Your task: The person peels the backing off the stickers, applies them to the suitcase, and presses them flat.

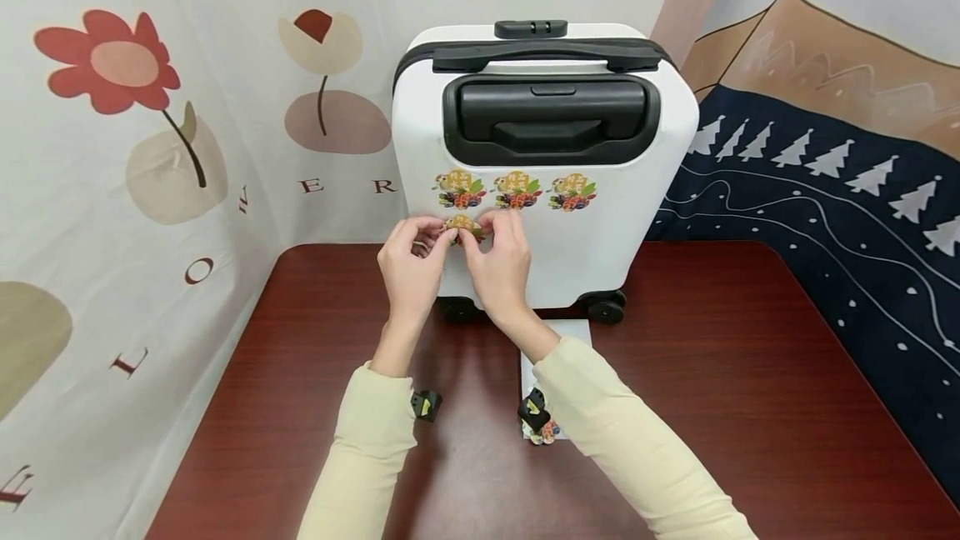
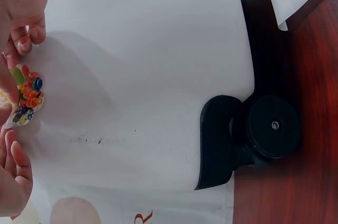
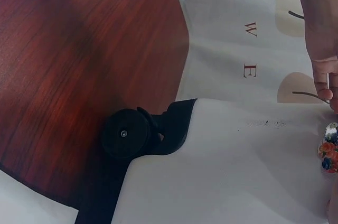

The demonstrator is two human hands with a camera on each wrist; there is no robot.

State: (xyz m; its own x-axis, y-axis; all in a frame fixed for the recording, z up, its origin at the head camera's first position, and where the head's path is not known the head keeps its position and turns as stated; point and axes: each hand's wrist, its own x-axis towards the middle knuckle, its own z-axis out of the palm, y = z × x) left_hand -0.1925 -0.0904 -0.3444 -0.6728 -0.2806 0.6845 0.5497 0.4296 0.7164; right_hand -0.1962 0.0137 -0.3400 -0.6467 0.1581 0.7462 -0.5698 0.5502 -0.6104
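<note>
A white suitcase (image 1: 570, 252) stands upright on the table with three fruit-patterned stickers in a row: left (image 1: 459, 189), middle (image 1: 517, 189) and right (image 1: 573, 192). Just under the left one, another fruit sticker (image 1: 463, 224) is pinched at its two sides. My left hand (image 1: 408, 272) grips its left edge between thumb and fingers, and my right hand (image 1: 498, 267) pinches the right edge. In the left wrist view this sticker (image 2: 29, 96) lies close to the suitcase face; I cannot tell whether it touches fully. The right wrist view catches only part of it.
A white sheet (image 1: 576, 330) with more stickers (image 1: 543, 430) at its near end lies on the table (image 1: 712, 390), partly under my right forearm. Black wheels (image 1: 604, 307) support the suitcase. Behind it hang a flower-printed cloth (image 1: 247, 65) and a dark tree-patterned one (image 1: 795, 215).
</note>
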